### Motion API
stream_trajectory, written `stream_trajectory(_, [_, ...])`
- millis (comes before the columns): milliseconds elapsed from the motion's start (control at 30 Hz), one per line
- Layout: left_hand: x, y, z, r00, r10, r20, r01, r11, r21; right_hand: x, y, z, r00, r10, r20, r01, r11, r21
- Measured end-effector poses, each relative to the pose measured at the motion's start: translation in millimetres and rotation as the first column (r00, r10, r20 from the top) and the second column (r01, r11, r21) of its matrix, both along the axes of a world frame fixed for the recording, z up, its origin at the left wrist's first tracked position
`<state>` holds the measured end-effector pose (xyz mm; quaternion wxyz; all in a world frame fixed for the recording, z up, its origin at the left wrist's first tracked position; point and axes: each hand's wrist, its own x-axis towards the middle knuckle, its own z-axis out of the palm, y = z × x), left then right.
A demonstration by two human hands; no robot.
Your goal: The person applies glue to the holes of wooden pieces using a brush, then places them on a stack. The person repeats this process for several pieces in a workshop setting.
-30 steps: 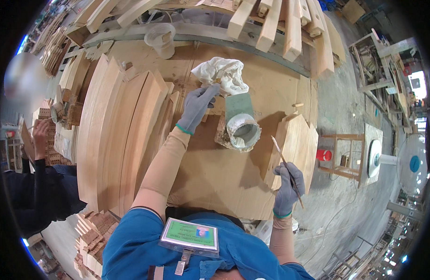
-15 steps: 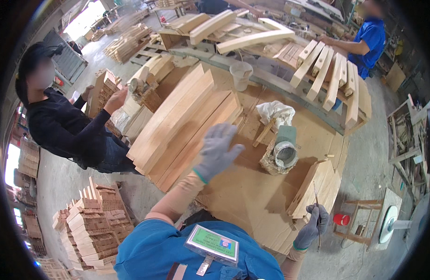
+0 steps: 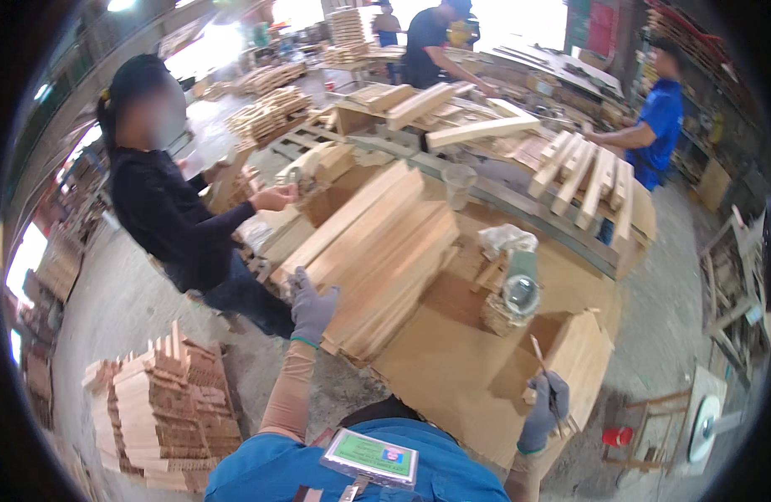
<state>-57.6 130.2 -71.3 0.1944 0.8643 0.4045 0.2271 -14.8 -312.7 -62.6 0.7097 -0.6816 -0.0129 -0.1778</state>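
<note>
My left hand, in a grey glove, is at the near left end of a row of long pale wooden boards. Its thumb stands apart from the fingers, and the fingertips meet the boards' edge. The boards lie side by side, slanting across the cardboard-covered table. Lower right, my gloved right hand is closed round a thin stick, held tilted with its upper end up; its tip is too small to make out. Beside that hand sits a smaller stack of wooden pieces.
A round metal can in a crusted holder stands mid-table, near a crumpled white cloth and a translucent cup. A person in black works at left. Stacked wood stands on the floor, lower left; a red cup is at right.
My left hand has moved left, from over the boards' right side to their near left end. The boards sit closer together. My right hand keeps the stick; the view has tipped up.
</note>
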Motion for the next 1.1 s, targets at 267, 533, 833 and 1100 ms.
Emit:
stream_trajectory(267, [33.3,-23.6,20.7,0.968,-0.061,-0.242,0.157,0.901,0.404,-11.3,-12.3,7.8,0.998,-0.014,0.059,0.022,0.990,-0.141])
stream_trajectory(533, [197.6,-1.6,40.5,0.877,-0.279,-0.392,0.386,0.894,0.226,-33.1,-23.6,-2.2,0.971,-0.240,-0.007,0.234,0.954,-0.189])
stream_trajectory(833, [282.4,8.2,13.4,0.926,-0.220,-0.308,0.345,0.826,0.446,-38.6,49.2,54.8,0.945,-0.312,-0.102,0.281,0.929,-0.241])
stream_trajectory(1100, [285.1,28.6,3.7,0.925,-0.204,-0.319,0.348,0.793,0.501,-22.9,72.4,48.9,0.963,-0.252,-0.097,0.214,0.931,-0.295])
